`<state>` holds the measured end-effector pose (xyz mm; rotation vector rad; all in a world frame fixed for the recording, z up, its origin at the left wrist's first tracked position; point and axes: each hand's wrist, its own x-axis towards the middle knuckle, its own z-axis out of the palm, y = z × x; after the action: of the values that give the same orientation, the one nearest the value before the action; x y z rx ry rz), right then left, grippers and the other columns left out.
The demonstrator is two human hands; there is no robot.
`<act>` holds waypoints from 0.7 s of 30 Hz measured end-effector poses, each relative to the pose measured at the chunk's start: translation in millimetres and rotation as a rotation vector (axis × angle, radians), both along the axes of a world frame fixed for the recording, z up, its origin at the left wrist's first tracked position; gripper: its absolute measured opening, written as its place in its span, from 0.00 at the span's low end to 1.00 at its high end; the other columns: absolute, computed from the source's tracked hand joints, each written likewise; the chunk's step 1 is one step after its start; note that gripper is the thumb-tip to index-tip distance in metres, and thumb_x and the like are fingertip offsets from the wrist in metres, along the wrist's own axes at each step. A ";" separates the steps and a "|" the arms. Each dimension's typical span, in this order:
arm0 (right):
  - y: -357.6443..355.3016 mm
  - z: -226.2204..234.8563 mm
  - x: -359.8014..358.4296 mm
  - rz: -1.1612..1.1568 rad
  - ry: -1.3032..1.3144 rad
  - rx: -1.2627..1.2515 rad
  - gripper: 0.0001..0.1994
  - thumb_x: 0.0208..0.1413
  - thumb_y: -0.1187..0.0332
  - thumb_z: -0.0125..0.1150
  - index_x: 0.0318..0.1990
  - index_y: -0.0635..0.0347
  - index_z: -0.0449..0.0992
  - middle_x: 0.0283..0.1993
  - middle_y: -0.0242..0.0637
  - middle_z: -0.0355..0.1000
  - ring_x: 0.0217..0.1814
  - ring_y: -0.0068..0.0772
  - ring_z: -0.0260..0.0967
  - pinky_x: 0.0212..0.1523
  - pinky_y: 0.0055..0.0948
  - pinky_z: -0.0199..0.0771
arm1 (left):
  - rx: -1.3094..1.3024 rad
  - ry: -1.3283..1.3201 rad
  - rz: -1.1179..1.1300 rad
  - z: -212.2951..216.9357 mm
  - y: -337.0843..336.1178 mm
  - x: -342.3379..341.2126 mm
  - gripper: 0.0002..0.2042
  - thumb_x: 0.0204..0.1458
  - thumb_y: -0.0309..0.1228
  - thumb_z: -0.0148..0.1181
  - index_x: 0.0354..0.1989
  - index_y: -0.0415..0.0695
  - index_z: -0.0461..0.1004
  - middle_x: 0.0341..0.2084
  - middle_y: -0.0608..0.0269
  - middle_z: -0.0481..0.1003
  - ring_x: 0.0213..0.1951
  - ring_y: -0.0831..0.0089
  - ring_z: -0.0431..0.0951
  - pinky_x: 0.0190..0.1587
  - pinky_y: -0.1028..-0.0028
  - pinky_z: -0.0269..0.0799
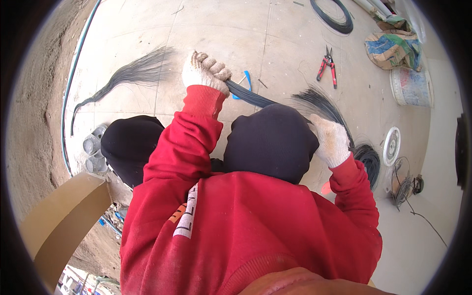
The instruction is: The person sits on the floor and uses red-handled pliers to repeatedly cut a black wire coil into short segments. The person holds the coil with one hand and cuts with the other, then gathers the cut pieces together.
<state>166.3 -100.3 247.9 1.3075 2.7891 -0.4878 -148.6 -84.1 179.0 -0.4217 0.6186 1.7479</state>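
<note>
Both my hands wear off-white knitted work gloves. Closed in a fist, my left hand (206, 73) grips a bundle of thin dark wires (248, 94). The bundle slants down to the right and passes behind my raised knee (270, 142). At the knee's right side, my right hand (330, 140) has its fingers curled at the bundle's other end; the knee hides part of that grip. Beyond the right hand, a second bundle of cut wires (324, 104) fans out on the floor. A loose wire bundle (130, 73) with a splayed end lies left of my left hand.
Red-handled cutters (327, 68) lie ahead on the tiled floor (221, 29), near a blue strap (248, 81). Wire coils (339, 22) rest far right and beside my right arm. A white bucket (412, 87), a sack (393, 49) and a tan post (69, 206) stand around me.
</note>
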 end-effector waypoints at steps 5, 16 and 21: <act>24.4 10.2 27.6 0.066 0.010 0.275 0.11 0.52 0.60 0.63 0.34 0.57 0.72 0.25 0.43 0.72 0.25 0.50 0.72 0.23 0.44 0.68 | -0.009 0.003 -0.006 33.3 35.9 32.8 0.18 0.61 0.45 0.45 0.18 0.56 0.58 0.11 0.77 0.45 0.12 0.78 0.43 0.16 0.75 0.41; -68.8 34.6 4.3 -0.284 0.008 0.160 0.12 0.57 0.61 0.61 0.32 0.59 0.70 0.19 0.48 0.67 0.22 0.55 0.68 0.21 0.44 0.65 | 0.113 -0.202 -0.070 17.8 -9.0 30.2 0.20 0.63 0.43 0.38 0.16 0.57 0.57 0.08 0.76 0.47 0.12 0.76 0.46 0.18 0.74 0.46; -82.5 44.2 0.7 -0.418 0.077 0.071 0.11 0.59 0.62 0.58 0.32 0.61 0.70 0.21 0.52 0.68 0.25 0.58 0.69 0.22 0.46 0.66 | 0.271 -0.291 -0.141 17.8 -2.0 42.8 0.19 0.61 0.41 0.41 0.15 0.57 0.55 0.08 0.76 0.46 0.12 0.77 0.45 0.18 0.73 0.45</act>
<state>167.0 -182.7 292.1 1.9401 2.6078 -0.4595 -105.9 -86.1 196.8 -0.4212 0.1944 1.5708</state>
